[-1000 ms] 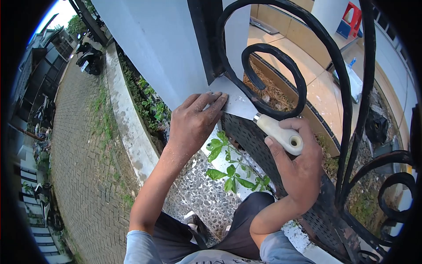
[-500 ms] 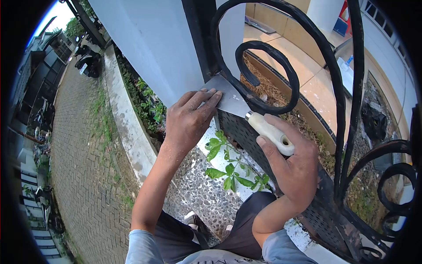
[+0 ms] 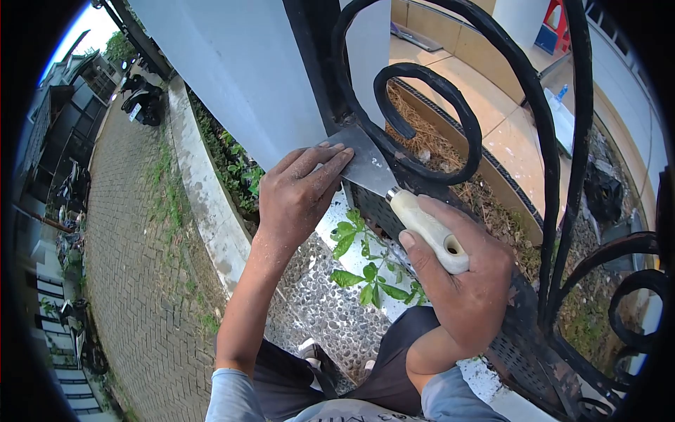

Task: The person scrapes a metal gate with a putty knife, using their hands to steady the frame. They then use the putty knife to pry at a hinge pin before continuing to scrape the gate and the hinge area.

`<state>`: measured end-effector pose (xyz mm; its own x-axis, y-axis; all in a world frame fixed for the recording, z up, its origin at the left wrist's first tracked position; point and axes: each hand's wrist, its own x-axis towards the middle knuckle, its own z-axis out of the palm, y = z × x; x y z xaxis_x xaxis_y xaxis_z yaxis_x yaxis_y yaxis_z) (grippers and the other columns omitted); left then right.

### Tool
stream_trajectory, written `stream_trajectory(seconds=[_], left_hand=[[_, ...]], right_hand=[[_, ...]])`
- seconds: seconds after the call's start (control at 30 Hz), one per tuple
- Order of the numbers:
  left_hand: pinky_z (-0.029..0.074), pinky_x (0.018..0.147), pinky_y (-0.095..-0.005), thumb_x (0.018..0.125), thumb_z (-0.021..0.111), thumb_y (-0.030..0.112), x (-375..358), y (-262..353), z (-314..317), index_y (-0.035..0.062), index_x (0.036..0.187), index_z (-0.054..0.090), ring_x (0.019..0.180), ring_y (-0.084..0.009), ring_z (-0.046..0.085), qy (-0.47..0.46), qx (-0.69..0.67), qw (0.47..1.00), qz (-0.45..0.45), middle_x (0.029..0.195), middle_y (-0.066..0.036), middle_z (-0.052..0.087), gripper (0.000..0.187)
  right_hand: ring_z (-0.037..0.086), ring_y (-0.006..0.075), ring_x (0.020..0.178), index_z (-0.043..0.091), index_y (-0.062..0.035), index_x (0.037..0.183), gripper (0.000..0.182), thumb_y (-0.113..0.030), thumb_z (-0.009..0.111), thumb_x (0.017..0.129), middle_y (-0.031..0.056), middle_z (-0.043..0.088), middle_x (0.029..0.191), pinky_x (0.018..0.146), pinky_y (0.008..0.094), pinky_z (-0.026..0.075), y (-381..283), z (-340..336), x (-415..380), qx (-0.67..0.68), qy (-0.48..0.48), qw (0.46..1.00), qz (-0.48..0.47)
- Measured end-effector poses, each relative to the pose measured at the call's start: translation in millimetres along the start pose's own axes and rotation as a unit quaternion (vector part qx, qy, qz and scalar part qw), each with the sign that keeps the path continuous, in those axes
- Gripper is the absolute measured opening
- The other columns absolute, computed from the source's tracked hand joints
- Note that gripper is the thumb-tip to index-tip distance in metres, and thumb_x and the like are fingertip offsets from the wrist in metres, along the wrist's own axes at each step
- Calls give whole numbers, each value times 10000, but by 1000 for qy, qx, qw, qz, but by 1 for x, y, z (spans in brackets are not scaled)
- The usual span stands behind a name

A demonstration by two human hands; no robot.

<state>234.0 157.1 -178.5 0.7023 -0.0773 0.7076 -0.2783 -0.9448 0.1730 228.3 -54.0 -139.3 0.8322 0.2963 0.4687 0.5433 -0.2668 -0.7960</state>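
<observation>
A putty knife with a wide metal blade [image 3: 362,158] and a cream handle [image 3: 427,228] lies against the flat black metal rail [image 3: 422,186] of a gate. My right hand [image 3: 467,281] is wrapped round the handle, its thumb along the near side. Upon the blade press the fingers of my left hand [image 3: 299,186], held close together; its thumb is hidden. The blade's front edge is near the corner where the rail meets the black upright post [image 3: 313,56]. Dusty specks cover the left hand and forearm.
Black scrolled ironwork [image 3: 467,133] rises just beyond the rail. A pale wall [image 3: 232,70] stands at the left of the post. Below the rail are a perforated panel [image 3: 527,366] and a leafy plant [image 3: 369,281]. Brick paving [image 3: 140,281] runs along the left.
The putty knife has slid slightly back toward me, its handle now lower, and both hands have moved with it. The view has shifted a little.
</observation>
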Motion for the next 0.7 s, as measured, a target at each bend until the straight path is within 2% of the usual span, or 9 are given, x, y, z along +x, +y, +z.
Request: stream_trajectory(seconds=[0.23, 0.37, 0.47, 0.7], left_hand=[[551, 758, -338, 684, 698, -33, -3, -2, 3, 78, 1010, 709, 891, -243, 675, 29, -6, 1000, 0, 954, -86, 691, 345], [550, 753, -329, 679, 700, -33, 8, -6, -1, 76, 1006, 707, 885, -241, 673, 1, -12, 1000, 6, 952, -88, 689, 345], [550, 748, -324, 735, 693, 71, 6, -9, -1, 106, 1024, 690, 905, -216, 657, -13, 1, 1000, 12, 997, -31, 679, 291], [552, 747, -325, 701, 715, 38, 7, -16, 2, 93, 1009, 700, 907, -227, 665, 18, -1, 999, 34, 974, -55, 685, 313]], right_hand=[[709, 267, 768, 672, 39, 995, 261, -93, 723, 776, 221, 687, 858, 630, 324, 557, -1, 7, 5, 17, 16, 1000, -3], [709, 279, 744, 669, 49, 996, 276, -107, 729, 776, 233, 684, 835, 620, 336, 563, 2, 8, 5, 21, 36, 999, -10], [708, 289, 750, 666, 53, 1007, 292, -117, 730, 778, 241, 681, 832, 618, 347, 563, -2, 7, 2, 17, 32, 999, 2], [707, 295, 750, 654, 56, 1040, 326, -136, 728, 787, 250, 677, 832, 602, 355, 560, -4, 11, 1, -2, 28, 999, -27]])
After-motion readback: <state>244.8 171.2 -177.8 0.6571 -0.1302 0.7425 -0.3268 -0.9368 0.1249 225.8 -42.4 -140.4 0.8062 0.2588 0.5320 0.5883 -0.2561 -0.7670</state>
